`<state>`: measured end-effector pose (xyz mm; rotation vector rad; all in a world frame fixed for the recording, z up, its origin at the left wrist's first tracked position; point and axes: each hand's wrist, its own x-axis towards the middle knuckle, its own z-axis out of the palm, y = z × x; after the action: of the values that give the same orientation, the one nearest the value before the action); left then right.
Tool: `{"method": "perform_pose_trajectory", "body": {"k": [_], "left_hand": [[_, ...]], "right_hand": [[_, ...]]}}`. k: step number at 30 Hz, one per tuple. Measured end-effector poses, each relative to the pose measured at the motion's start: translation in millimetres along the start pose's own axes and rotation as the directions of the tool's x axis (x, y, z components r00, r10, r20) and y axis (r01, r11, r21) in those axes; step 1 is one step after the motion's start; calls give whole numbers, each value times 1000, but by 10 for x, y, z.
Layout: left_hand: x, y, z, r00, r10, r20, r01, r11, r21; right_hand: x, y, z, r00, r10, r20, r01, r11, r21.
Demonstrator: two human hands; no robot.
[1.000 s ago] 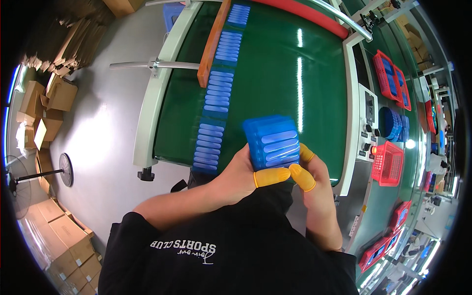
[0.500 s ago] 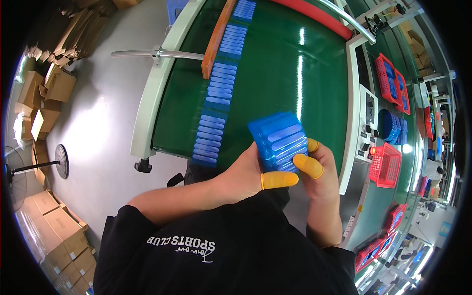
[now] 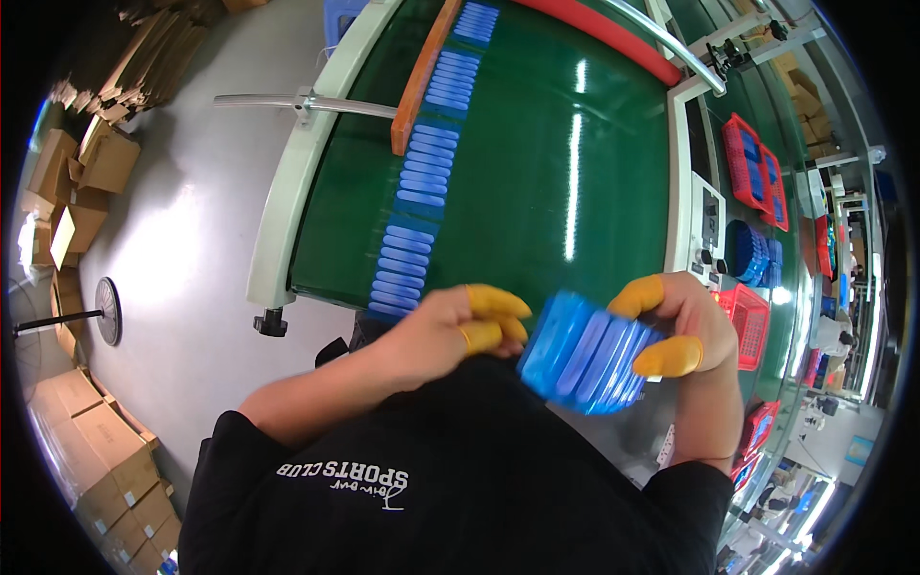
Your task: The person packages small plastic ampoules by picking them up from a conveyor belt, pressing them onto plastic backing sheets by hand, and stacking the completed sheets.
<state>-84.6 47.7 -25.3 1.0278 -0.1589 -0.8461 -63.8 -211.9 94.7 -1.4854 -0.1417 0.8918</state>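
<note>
Plainly, cardboard boxes (image 3: pixel 101 441) stand on the floor (image 3: pixel 177 278) at far left, a round black base (image 3: pixel 108 311) near them; next comes the white rail (image 3: pixel 307 153) of a green belt (image 3: pixel 517 182), along whose left part runs a row of blue pieces (image 3: pixel 402 264), its far end beside an orange bar (image 3: pixel 425 86); before the row's near end, the left hand (image 3: pixel 436 335), yellow covers on its fingertips, is released, its fingers loosely bent and nothing seen between them; just right of it, over the person's lap at the belt's near edge, is a blue pack (image 3: pixel 585 359), tilted and blurred; the right hand (image 3: pixel 695 321), covered likewise, grasps the pack's right end between thumb and fingers; beyond it at right sits a red basket (image 3: pixel 752 321), partly hidden by that hand.
</note>
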Motion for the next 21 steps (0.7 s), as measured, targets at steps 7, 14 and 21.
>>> {"method": "perform_pose_trajectory", "body": {"k": [7,14,21], "left_hand": [[406,803,59,974,110,198,-152,966,207],[483,499,-9,882,-280,378,289,957,34],[285,399,-13,758,-198,622,427,871,-242]], "right_hand": [[568,-292,98,833,217,509,57,882,-468],[855,-481,218,773,384,504,48,758,-651],[951,-535,206,751,397,527,81,738,-670]]}}
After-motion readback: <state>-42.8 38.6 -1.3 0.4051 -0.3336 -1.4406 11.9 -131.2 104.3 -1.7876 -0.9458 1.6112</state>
